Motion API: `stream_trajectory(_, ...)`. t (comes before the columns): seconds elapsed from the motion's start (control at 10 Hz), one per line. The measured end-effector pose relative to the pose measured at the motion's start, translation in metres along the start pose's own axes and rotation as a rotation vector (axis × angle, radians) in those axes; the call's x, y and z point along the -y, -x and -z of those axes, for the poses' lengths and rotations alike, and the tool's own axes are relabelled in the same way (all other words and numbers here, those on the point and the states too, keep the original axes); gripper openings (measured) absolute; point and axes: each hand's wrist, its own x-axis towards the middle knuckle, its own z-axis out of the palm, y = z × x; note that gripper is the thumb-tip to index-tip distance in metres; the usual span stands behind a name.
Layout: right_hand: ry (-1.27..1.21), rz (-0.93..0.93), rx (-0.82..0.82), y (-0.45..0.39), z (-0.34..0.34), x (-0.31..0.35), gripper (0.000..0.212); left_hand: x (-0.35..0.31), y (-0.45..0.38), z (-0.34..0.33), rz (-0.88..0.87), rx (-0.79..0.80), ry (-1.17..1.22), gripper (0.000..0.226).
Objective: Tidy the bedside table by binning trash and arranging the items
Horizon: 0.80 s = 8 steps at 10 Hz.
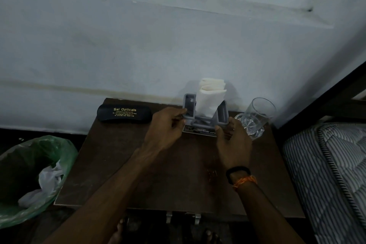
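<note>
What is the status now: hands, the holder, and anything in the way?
Left hand and right hand grip the tissue holder at its sides. Holder upright near the wall. Glass close by the right hand, watch it.

Holder label half hidden

Black spectacle case at back left of desk: gold print "Sai Opticals", under it a smaller line "CONTACT LENS CLINIC", then two lines of tiny address and phone print, too small to read. Card or label lying under the grey holder: white letters "OP" at its right edge, cut off by the right hand; rest of its print blurred, unreadable. No other text legible.
</note>
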Motion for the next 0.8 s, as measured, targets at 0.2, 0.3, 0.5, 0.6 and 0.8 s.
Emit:
stream_trajectory(0.2, 0.018, -0.004, -0.018, -0.003, -0.001, -0.002, 0.032, -0.002, 0.003, -0.003, 0.009, -0.019, 0.036, 0.041)
stream_trajectory(0.3, 0.017, 0.001, -0.018, -0.004, -0.001, -0.004, 0.031, -0.001, 0.003, -0.004, 0.0, -0.024, 0.045, 0.04)
stream_trajectory(0.5, 0.034, -0.004, -0.012, -0.006, -0.001, -0.005, 0.032, -0.001, 0.003, -0.004, 0.005, -0.01, 0.058, 0.041)
stream_trajectory(0.6, 0.031, -0.008, -0.012, -0.005, 0.001, -0.005, 0.034, -0.002, 0.005, -0.004, -0.013, 0.014, 0.09, 0.046)
stream_trajectory(0.8, 0.026, -0.091, -0.017, 0.007, 0.006, -0.001, 0.041, -0.004, 0.016, 0.005, 0.117, 0.016, 0.049, 0.059)
